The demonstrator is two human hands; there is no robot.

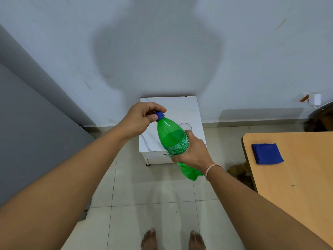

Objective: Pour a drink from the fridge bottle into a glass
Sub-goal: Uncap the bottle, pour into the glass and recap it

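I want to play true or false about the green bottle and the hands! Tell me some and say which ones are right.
1. The right hand holds the green bottle around its middle. True.
2. The blue cap is lying on the floor. False: it sits on the bottle's neck, with the left hand pinching it.
3. A clear glass stands on the small white table behind the bottle. True.
4. The blue cloth is on the white table. False: it lies on the wooden table to the right.
5. The bottle is upside down. False: it is tilted, cap end up.
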